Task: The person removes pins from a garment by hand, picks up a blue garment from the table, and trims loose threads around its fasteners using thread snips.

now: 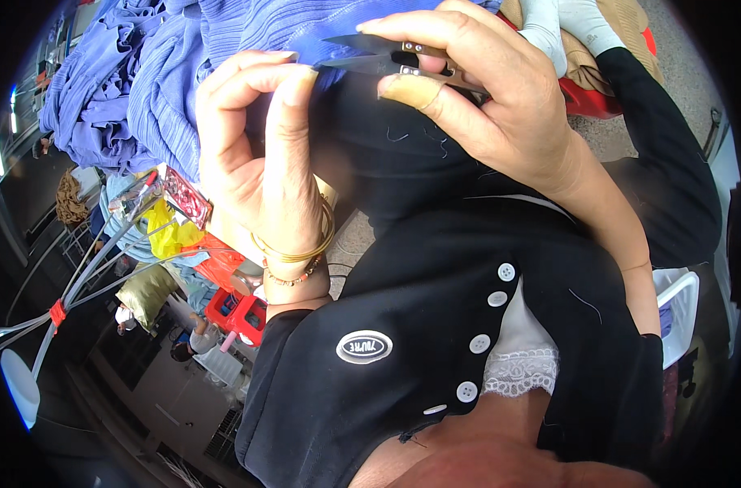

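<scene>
My right hand [509, 98] is closed around a pair of thread snips [370, 63]. Their dark blades point left and stand slightly apart, and a tan plaster wraps the right thumb. Just left of the blade tips, my left hand [273, 138] pinches thumb and forefinger together. Whatever sits in that pinch is too small or hidden to make out. Behind both hands lies a heap of blue ribbed knit garments [248, 24], part of it close under the blades. Loose thread bits cling to the black cloth [411, 154] on my lap.
At left stand a white pole rack [78, 281], a yellow plastic bag [171, 232] and a red basket [252, 317]. Another person [198, 340] is farther off there. A white bin [681, 313] is at right. Feet in pale socks [543, 32] show at upper right.
</scene>
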The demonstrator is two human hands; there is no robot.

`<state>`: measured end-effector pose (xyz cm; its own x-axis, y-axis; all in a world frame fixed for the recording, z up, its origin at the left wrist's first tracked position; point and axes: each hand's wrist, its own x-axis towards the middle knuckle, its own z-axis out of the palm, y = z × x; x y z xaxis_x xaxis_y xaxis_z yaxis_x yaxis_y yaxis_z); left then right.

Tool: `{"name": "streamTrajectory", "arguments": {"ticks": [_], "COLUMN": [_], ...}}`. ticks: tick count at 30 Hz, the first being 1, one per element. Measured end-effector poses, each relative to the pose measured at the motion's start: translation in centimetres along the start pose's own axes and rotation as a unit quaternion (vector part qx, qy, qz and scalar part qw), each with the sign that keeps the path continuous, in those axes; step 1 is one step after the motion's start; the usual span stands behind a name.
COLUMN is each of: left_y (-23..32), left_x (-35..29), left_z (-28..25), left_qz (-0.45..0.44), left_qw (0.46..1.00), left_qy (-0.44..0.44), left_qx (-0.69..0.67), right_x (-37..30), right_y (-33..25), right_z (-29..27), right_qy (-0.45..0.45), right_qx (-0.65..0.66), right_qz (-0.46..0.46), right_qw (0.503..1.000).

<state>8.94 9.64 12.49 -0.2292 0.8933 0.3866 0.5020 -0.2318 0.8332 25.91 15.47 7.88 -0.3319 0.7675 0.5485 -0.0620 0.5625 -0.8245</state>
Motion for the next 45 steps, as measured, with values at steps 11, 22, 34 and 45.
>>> {"name": "streamTrajectory", "arguments": {"ticks": [11,22,34,45], "left_y": [-0.4,-0.1,-0.4,-1.6], "left_x": [-0.1,-0.2,0.4,0.4], "left_z": [0.1,0.1,-1.8,-3.0], "left_qz": [0.009,-0.015,-0.117,-0.151], "left_qw": [1.000,0.995,0.961,0.951], "left_qy": [0.010,0.051,0.034,0.026], "left_qx": [-0.001,-0.087,-0.249,-0.270], "right_x": [0.1,1.3,3.2,4.8], "right_y": [0.1,0.5,-1.3,-2.1], "right_z": [0.5,0.4,-0.5,-0.1], "right_qy": [0.012,0.035,-0.098,-0.142], "right_qx": [-0.005,-0.120,-0.092,-0.141], "right_qz": [0.008,-0.158,-0.094,-0.118], "right_qw": [1.000,0.980,0.986,0.973]}}
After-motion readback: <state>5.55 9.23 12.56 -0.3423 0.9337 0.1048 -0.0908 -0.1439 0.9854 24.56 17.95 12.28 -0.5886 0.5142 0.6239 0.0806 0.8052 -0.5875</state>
